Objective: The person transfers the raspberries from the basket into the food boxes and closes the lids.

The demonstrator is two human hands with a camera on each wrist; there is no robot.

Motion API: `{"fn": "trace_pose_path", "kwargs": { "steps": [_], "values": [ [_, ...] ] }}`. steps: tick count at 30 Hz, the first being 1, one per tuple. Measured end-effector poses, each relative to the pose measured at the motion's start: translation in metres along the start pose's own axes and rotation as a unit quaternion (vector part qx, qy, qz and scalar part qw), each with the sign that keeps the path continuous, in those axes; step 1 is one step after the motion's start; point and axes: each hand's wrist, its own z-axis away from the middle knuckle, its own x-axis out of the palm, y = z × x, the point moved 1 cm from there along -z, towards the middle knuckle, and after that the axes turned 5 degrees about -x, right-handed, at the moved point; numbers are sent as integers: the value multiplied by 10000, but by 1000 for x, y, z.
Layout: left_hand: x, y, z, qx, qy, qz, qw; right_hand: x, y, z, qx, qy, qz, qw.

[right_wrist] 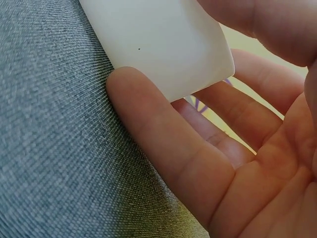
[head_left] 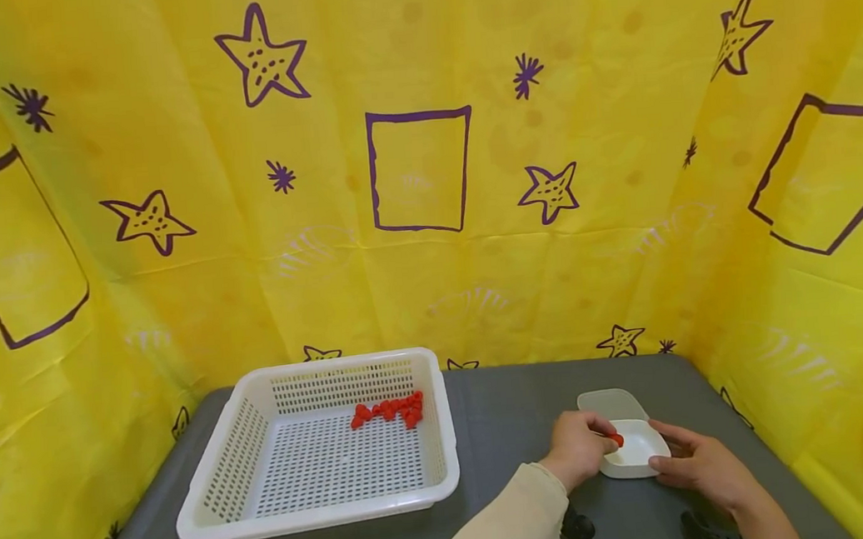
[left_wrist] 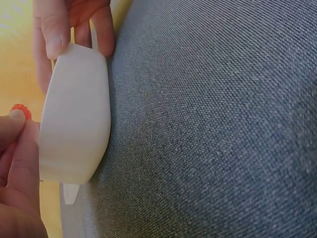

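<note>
A red piece (head_left: 619, 438), pinched by the left hand (head_left: 577, 443), is above the box (head_left: 642, 443), whose right side the right hand (head_left: 704, 463) grips. I think a loose pinch could drop the piece on the rim (head_left: 629, 466), bouncing it onto the desk (head_left: 502, 415). The lid (head_left: 610, 401) lies just beyond; leftward, I have room before the basket (head_left: 321, 515).

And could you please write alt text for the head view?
A person's left hand pinches a small red piece over a white rounded-square dish while the right hand holds its side. Left of them on the grey tabletop, a white perforated plastic basket holds more red pieces; yellow star-printed fabric hangs behind.
</note>
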Motion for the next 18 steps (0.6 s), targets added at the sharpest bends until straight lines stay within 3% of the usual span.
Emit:
{"fn": "trace_pose_path", "kwargs": {
  "steps": [18],
  "values": [
    [-1, 1, 0, 10, -51, 3, 10000, 0, 0, 0, -15, -18, 0, 10000]
  ]
}}
